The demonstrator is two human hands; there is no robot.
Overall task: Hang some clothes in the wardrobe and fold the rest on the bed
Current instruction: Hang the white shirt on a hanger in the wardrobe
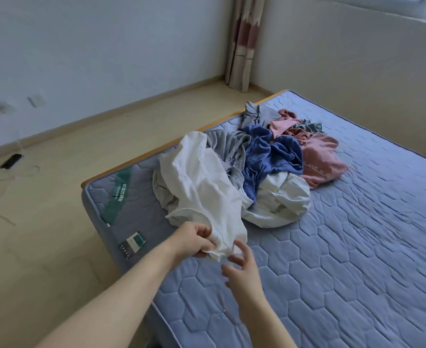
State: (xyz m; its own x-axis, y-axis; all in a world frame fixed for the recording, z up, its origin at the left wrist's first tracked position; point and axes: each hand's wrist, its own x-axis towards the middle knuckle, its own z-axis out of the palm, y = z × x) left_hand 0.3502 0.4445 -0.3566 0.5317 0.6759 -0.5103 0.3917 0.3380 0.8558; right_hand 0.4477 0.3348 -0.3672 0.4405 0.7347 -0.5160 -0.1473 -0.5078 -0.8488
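A dark object [11, 161], hard to identify, lies on the floor [56, 247], left. The left hand [194, 238] pinches the near hem of a white garment [201, 187] over the bed [357, 247]; the right hand [242, 270], fingers spread, holds nothing. Behind, the garment hides part of the clothes pile [272, 151].

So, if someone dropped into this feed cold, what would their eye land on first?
Probably the tangled pile of clothes near the left edge of the blue quilted mattress, with blue, pink, grey and white pieces mixed. Then the white garment held up at the pile's near side, its hem pinched by the left hand while the right hand hovers open beside it.
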